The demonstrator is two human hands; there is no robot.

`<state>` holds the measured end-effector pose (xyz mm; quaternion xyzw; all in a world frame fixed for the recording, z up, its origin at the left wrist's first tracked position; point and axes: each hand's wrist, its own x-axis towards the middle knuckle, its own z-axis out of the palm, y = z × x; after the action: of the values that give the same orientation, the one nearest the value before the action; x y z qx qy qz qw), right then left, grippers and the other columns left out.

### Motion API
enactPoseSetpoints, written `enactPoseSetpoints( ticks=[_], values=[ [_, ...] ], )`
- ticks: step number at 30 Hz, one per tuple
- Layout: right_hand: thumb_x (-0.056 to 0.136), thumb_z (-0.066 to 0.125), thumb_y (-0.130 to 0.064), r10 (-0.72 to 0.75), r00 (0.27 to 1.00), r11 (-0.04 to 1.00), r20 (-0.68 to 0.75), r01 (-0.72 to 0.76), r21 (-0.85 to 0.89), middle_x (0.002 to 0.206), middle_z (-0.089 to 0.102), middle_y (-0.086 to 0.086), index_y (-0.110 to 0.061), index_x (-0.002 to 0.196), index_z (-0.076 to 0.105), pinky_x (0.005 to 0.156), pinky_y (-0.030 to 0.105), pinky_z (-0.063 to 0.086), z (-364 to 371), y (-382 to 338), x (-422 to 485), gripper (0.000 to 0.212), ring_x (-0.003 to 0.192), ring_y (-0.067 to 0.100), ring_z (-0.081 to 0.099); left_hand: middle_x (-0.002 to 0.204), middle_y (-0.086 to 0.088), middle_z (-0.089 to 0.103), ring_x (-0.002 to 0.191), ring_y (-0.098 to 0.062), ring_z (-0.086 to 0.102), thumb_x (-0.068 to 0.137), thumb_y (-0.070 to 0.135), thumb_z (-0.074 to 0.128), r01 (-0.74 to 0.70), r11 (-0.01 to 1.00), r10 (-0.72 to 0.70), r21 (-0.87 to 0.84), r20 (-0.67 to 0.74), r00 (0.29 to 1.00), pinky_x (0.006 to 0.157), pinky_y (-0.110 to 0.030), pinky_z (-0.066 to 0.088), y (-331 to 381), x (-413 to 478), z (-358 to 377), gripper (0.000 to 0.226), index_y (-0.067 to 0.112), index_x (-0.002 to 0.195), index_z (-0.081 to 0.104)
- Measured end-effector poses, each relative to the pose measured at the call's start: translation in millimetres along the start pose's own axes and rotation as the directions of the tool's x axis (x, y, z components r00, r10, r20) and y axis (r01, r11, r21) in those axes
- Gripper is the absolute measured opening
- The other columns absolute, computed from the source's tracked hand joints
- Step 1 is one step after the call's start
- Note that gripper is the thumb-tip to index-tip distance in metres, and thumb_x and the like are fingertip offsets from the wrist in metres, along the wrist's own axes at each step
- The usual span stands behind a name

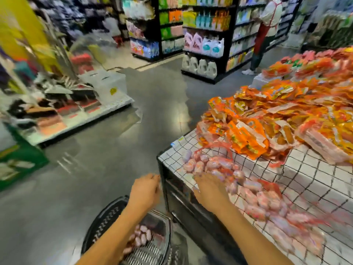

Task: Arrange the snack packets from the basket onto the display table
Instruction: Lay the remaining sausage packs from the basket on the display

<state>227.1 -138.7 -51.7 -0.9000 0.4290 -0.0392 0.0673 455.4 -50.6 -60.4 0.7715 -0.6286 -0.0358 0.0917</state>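
A dark plastic basket [107,217] sits on the floor below me, with pink sausage packets [140,236] in red netting inside. The display table [305,169] has a white cloth with a black grid. More pink netted packets [214,165] lie along its near edge. My right hand [210,190] rests palm down on those packets at the table corner, fingers spread. My left hand [146,188] hovers above the basket, beside the table's dark side, fingers loosely curled with nothing visible in it. The frame is motion-blurred.
Orange and yellow snack packets [267,119] are heaped over the middle and far part of the table. A low white display [76,104] with goods stands to the left across the grey floor. Shelves of bottles [206,44] and a person [265,33] are further back.
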Motion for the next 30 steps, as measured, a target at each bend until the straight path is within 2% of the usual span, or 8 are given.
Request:
enactPoseSetpoints(
  ticks=[6, 10, 15, 19, 21, 25, 27, 30],
  values=[
    [0.095, 0.050, -0.029, -0.197, 0.980, 0.980, 0.034, 0.197, 0.019, 0.122, 0.060, 0.008, -0.014, 0.128, 0.059, 0.096, 0.041, 0.043, 29, -122, 54, 0.038, 0.115, 0.031, 0.055, 0.098, -0.004, 0.065, 0.093, -0.033, 0.063, 0.086, 0.026, 0.050, 0.146, 0.988, -0.149, -0.047, -0.069, 0.986, 0.074, -0.042, 0.050, -123, -55, -15, 0.028, 0.022, 0.108, 0.066],
    [0.095, 0.050, -0.027, -0.225, 0.969, 0.974, 0.104, 0.225, 0.011, 0.128, 0.060, 0.008, -0.014, 0.133, 0.056, 0.096, 0.043, 0.046, 62, -204, 78, 0.041, 0.117, 0.032, 0.055, 0.098, -0.005, 0.065, 0.093, -0.033, 0.063, 0.082, 0.033, 0.041, 0.232, 0.970, -0.234, -0.068, -0.026, 0.972, 0.075, -0.043, 0.050, -214, -91, -9, 0.034, 0.021, 0.104, 0.064],
    [0.096, 0.050, -0.029, -0.157, 0.960, 0.987, 0.231, 0.146, 0.063, 0.129, 0.059, 0.007, -0.014, 0.135, 0.053, 0.093, 0.042, 0.047, 125, -278, 89, 0.041, 0.116, 0.030, 0.055, 0.099, -0.004, 0.067, 0.089, -0.032, 0.065, 0.081, 0.050, 0.024, 0.258, 0.962, -0.246, -0.091, 0.125, 0.961, 0.071, -0.040, 0.052, -310, -125, 23, 0.053, 0.023, 0.103, 0.065],
    [0.095, 0.051, -0.034, -0.026, 0.935, 0.995, 0.355, -0.011, 0.102, 0.126, 0.060, 0.006, -0.018, 0.134, 0.054, 0.092, 0.042, 0.048, 177, -303, 80, 0.042, 0.115, 0.030, 0.057, 0.100, -0.005, 0.065, 0.090, -0.032, 0.064, 0.088, 0.033, 0.050, 0.317, 0.939, -0.270, -0.134, 0.282, 0.921, 0.072, -0.038, 0.052, -345, -144, 51, 0.023, 0.020, 0.103, 0.063],
    [0.096, 0.051, -0.036, 0.033, 0.912, 0.989, 0.409, -0.089, 0.121, 0.124, 0.061, 0.007, -0.019, 0.132, 0.055, 0.092, 0.042, 0.049, 204, -307, 76, 0.041, 0.114, 0.031, 0.059, 0.102, -0.007, 0.065, 0.091, -0.032, 0.063, 0.087, 0.026, 0.053, 0.330, 0.934, -0.263, -0.137, 0.361, 0.895, 0.073, -0.038, 0.050, -352, -148, 70, 0.018, 0.018, 0.100, 0.063],
    [0.095, 0.055, -0.031, 0.100, 0.836, 0.973, 0.540, -0.195, 0.122, 0.129, 0.058, 0.010, -0.018, 0.140, 0.050, 0.092, 0.043, 0.050, 276, -298, 68, 0.047, 0.112, 0.033, 0.058, 0.106, -0.009, 0.063, 0.095, -0.033, 0.063, 0.089, 0.026, 0.052, 0.336, 0.929, -0.217, -0.158, 0.502, 0.837, 0.076, -0.040, 0.052, -362, -149, 135, 0.025, 0.016, 0.110, 0.062],
    [0.095, 0.055, -0.033, 0.128, 0.798, 0.956, 0.590, -0.257, 0.140, 0.124, 0.058, 0.011, -0.019, 0.136, 0.051, 0.086, 0.044, 0.052, 317, -290, 67, 0.044, 0.107, 0.035, 0.060, 0.108, -0.011, 0.061, 0.096, -0.034, 0.062, 0.092, 0.026, 0.050, 0.345, 0.924, -0.199, -0.167, 0.560, 0.804, 0.078, -0.042, 0.052, -364, -148, 177, 0.028, 0.014, 0.115, 0.060],
    [0.097, 0.052, -0.036, 0.107, 0.747, 0.954, 0.657, -0.263, 0.144, 0.119, 0.060, 0.009, -0.019, 0.131, 0.052, 0.084, 0.044, 0.053, 389, -276, 68, 0.038, 0.106, 0.032, 0.060, 0.111, -0.015, 0.058, 0.099, -0.036, 0.060, 0.091, 0.024, 0.051, 0.332, 0.930, -0.166, -0.156, 0.627, 0.761, 0.081, -0.043, 0.051, -368, -140, 247, 0.030, 0.010, 0.117, 0.057]
  ],
)
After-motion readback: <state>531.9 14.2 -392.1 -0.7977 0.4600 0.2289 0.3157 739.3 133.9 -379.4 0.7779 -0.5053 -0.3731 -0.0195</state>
